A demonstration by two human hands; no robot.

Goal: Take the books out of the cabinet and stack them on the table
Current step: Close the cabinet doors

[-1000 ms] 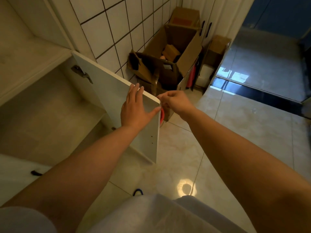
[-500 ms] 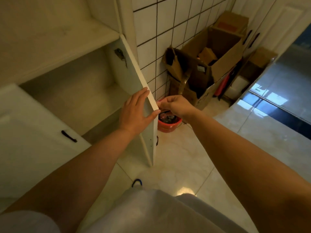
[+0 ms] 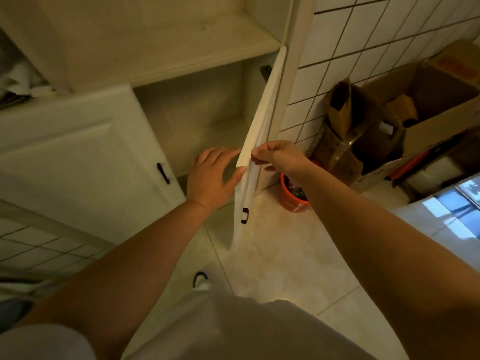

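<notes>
Beside the white-tiled wall (image 3: 337,61), a person's left hand (image 3: 211,175), spread flat, and right hand (image 3: 279,155), pinching, hold the open white panelled cabinet door (image 3: 255,141); its compartment shows no books, no table is visible, so stacking stage cannot be judged.

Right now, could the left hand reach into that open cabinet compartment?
Probably yes: the left hand is already at the opening, inside the open door the right hand holds. No books show there, though.

Bare forearms, both hands bare: left hand (image 3: 210,175), right hand (image 3: 279,157). Short white sleeve (image 3: 44,341) on left arm, light grey shorts (image 3: 233,331).
</notes>
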